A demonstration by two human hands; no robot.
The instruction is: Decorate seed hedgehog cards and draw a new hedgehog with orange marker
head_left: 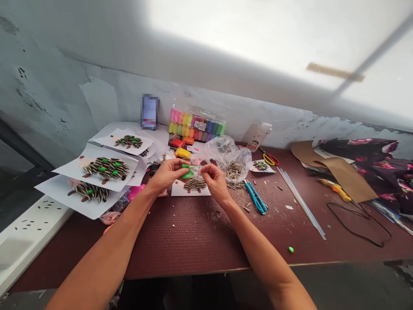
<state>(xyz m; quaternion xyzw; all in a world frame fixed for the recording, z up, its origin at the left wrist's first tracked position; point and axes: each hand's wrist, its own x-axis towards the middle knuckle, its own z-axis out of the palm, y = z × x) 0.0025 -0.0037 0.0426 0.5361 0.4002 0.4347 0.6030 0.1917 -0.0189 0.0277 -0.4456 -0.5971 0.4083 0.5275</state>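
The left hand [169,173] pinches green clay [186,174] in a clear wrapper [196,171], fingers closed; the right hand [215,182] grips the wrapper's other side between finger and thumb, probably so the thin film stays taut between the 2. Both are over a seed-covered card [177,189], near the table's middle. The open plastic bag [222,148] and spilled seeds [235,171] lie beside it, perhaps for easy reach, with the blue cutter [254,197] close by.

The film looks thin and crinkly, the clay soft and glossy. Striped, pointed seeds overlap like spines on stiff white cards [87,157] at the left, dotted with rounded green bits. The dark red tabletop [187,224] looks finely textured; straight, translucent sticks [301,203] lie at the right.
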